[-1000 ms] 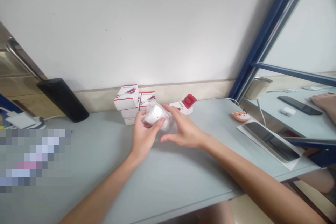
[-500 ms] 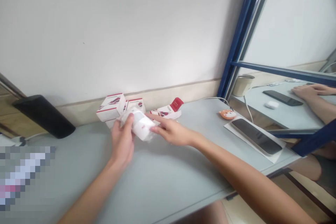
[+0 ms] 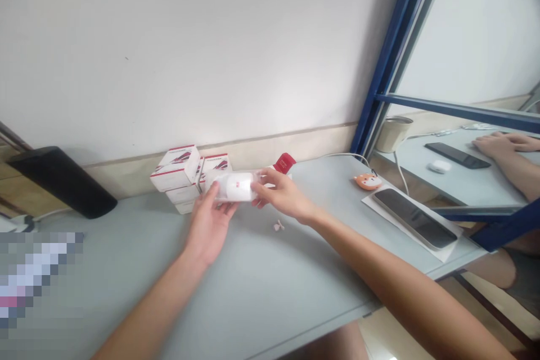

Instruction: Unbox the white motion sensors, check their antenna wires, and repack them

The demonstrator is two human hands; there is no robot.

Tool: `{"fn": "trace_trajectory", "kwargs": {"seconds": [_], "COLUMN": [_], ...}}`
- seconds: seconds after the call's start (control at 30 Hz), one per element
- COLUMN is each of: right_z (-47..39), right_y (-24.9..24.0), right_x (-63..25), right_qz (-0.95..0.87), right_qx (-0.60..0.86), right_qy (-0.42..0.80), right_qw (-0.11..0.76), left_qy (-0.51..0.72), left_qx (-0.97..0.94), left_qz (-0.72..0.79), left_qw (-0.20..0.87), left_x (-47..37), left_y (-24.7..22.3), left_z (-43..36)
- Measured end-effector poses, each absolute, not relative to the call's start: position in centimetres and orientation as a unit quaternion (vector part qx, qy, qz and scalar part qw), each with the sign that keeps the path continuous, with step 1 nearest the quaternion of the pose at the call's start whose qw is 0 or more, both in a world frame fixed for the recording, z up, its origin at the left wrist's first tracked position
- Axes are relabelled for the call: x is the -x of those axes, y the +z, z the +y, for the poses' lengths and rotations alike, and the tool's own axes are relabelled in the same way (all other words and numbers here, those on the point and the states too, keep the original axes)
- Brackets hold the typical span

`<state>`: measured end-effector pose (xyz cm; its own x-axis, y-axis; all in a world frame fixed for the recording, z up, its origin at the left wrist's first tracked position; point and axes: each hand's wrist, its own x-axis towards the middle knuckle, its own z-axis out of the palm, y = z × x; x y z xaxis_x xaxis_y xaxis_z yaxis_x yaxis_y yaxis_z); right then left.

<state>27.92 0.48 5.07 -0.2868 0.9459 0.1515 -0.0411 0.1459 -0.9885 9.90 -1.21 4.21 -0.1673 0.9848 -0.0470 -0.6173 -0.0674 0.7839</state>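
Above the grey desk (image 3: 236,287), both my hands hold a white, rounded item in clear plastic packaging (image 3: 239,185). It lies roughly level and has a small red mark; its exact kind I cannot make out. My left hand (image 3: 208,225) grips the left end, thumb on top and fingers underneath. At the right end, my right hand (image 3: 280,194) pinches the packaging between thumb and fingers. Partly hidden behind that hand is a white box with its red flap (image 3: 284,163) raised. A small crumpled whitish scrap (image 3: 278,226) lies below the right hand.
White boxes with red trim (image 3: 175,169) are stacked against the wall. A black cylinder (image 3: 63,183) leans at the left. On the right are an orange animal-shaped item (image 3: 368,181) and a phone (image 3: 415,217) on white paper. Beyond the blue frame (image 3: 379,67), another person's hands (image 3: 502,143) rest.
The wrapped item has turned from a slanting position to nearly level. My right hand has moved slightly up, and the small scrap on the desk now shows.
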Motion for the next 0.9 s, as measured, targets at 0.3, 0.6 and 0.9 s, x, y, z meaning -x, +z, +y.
{"fn": "trace_trajectory", "kwargs": {"seconds": [0.3, 0.6, 0.9], "right_z": [1.1, 1.0, 0.4], "right_y": [5.5, 4.1, 4.9], "right_x": [-28.7, -27.8, -28.5], "right_qz": [-0.553, -0.595, -0.568], "right_qx": [0.344, 0.259, 0.23], "right_qy": [0.456, 0.547, 0.633], "right_qw": [0.607, 0.529, 0.474], "left_qy": [0.647, 0.458, 0.42], "left_qx": [-0.548, -0.771, -0.79], "left_qz": [0.441, 0.438, 0.443], "left_qw": [0.294, 0.067, 0.054], "left_x": [-9.5, -8.3, -8.0], "left_y": [1.7, -0.6, 1.2], "left_z": [-1.8, -1.6, -2.5]}}
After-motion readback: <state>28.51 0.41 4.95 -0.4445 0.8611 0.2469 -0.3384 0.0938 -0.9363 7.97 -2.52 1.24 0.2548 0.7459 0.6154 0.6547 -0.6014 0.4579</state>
